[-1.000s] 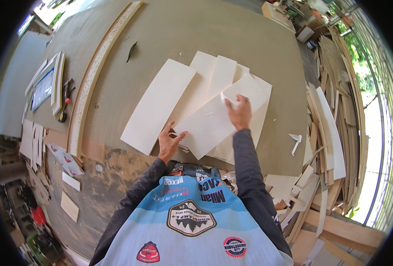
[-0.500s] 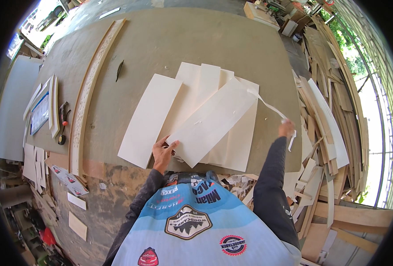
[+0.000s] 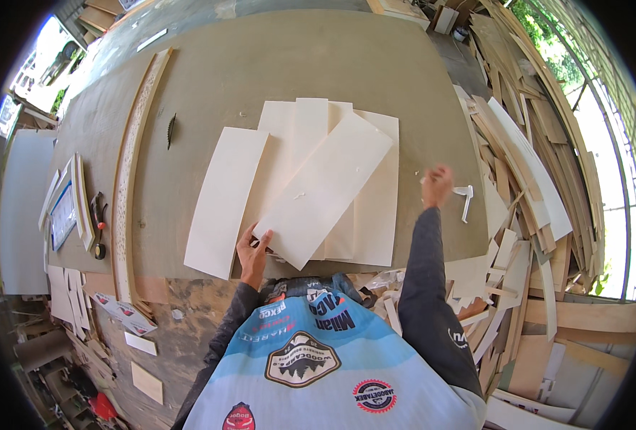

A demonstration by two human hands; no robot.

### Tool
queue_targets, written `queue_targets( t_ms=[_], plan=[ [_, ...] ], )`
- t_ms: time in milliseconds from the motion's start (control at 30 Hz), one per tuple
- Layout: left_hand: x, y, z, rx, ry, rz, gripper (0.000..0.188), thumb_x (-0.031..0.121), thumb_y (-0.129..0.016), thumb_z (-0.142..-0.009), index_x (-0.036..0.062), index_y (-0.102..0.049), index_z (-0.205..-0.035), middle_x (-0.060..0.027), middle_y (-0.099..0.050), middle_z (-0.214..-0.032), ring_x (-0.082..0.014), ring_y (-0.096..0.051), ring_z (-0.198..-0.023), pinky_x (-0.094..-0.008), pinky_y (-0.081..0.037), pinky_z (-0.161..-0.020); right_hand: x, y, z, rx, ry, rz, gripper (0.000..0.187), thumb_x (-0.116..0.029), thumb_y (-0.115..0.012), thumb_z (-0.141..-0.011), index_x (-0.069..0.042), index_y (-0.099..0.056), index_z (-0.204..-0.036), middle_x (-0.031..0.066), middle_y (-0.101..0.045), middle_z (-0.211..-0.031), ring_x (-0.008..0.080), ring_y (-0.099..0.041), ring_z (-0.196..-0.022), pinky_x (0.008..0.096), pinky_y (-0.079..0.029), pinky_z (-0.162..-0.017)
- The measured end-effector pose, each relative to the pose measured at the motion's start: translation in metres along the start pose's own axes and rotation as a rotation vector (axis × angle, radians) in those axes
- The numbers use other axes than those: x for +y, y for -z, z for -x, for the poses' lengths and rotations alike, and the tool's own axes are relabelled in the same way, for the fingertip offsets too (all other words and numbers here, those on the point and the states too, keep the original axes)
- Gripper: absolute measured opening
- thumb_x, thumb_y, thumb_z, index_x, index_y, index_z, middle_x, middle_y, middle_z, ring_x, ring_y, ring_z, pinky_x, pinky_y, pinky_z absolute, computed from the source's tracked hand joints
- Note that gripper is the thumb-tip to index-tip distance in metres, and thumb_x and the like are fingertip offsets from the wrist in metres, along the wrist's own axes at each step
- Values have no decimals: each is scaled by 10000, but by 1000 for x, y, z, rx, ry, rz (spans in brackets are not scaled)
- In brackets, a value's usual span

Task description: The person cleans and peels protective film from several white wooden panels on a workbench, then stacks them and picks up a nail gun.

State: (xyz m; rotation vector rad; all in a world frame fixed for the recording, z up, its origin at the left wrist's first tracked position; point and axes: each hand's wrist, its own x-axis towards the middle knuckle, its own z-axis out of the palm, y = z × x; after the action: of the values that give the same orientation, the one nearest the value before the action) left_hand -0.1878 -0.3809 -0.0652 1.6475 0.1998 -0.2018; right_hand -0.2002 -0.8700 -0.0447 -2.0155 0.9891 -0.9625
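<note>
My left hand (image 3: 252, 254) grips the lower left corner of a white board (image 3: 325, 190), thumb on top and fingers underneath. The board lies slantwise over several other white boards. One of these, a separate white panel (image 3: 226, 201), rests just left of it. Off to the right, my right hand (image 3: 437, 188) hovers over the table, blurred, its fingers drawn together. A pale bit shows at its fingertips, too small to name. Just beyond that hand, a bent white strip (image 3: 465, 202) lies on the table. Small white scraps (image 3: 298, 196) sit on the slanted board.
A long pale trim board (image 3: 129, 168) crosses the brown table (image 3: 210, 86) on the left. Near it lie a tape measure (image 3: 100, 251), a dark-handled tool (image 3: 99, 211) and a blue-edged packet (image 3: 63, 215). Wooden offcuts (image 3: 547, 143) are heaped along the right side.
The thin strip that ran from the slanted board's upper right corner to my right hand no longer shows there. My right hand has moved toward the board; my left keeps its hold.
</note>
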Motion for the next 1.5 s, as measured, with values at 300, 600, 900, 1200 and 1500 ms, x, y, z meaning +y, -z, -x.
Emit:
queue_targets(
  t_ms=[300, 600, 900, 1200, 1500],
  plan=[
    [1, -6, 0, 13, 21, 19, 528, 231, -834, -864, 2, -655, -1305, -37, -704, -889, -91, -623, -768, -246, -502, -672, -67, -101, -40, -459, 489, 324, 219, -212, -731, -874, -171, -724, -1089, 85, -660, -1026, 322, -681, -915, 457, -539, -808],
    [-2, -6, 1, 47, -12, 18, 510, 196, -831, -867, -8, -654, -1299, -39, -709, -905, -94, -627, -776, -254, -510, -695, -72, -127, -42, -524, 584, 501, 95, -175, -659, -925, -82, -677, -926, 116, -659, -1037, 353, -692, -899, 471, -544, -801],
    [8, -10, 3, 16, 3, 26, 498, 177, -821, -878, -26, -645, -1297, -47, -712, -931, -92, -628, -799, -250, -508, -700, -59, -137, -63, -543, 189, 120, 228, -259, -648, -950, -35, -687, -925, 154, -738, -956, 347, -701, -896, 455, -542, -789],
    [2, -8, 1, 28, 11, 34, 507, 183, -829, -871, -16, -648, -1301, -46, -709, -891, -86, -626, -781, -243, -505, -685, -79, -126, -28, -456, 429, 510, 206, -240, -667, -923, -39, -686, -879, 149, -687, -987, 357, -681, -930, 476, -531, -807],
    [2, -12, 0, 3, 11, 61, 484, 168, -820, -875, -5, -656, -1295, -39, -702, -901, -85, -622, -778, -242, -505, -691, -66, -141, 12, -531, 535, 323, 101, -161, -564, -950, -68, -602, -964, 146, -667, -980, 363, -673, -902, 505, -522, -778]
  ],
)
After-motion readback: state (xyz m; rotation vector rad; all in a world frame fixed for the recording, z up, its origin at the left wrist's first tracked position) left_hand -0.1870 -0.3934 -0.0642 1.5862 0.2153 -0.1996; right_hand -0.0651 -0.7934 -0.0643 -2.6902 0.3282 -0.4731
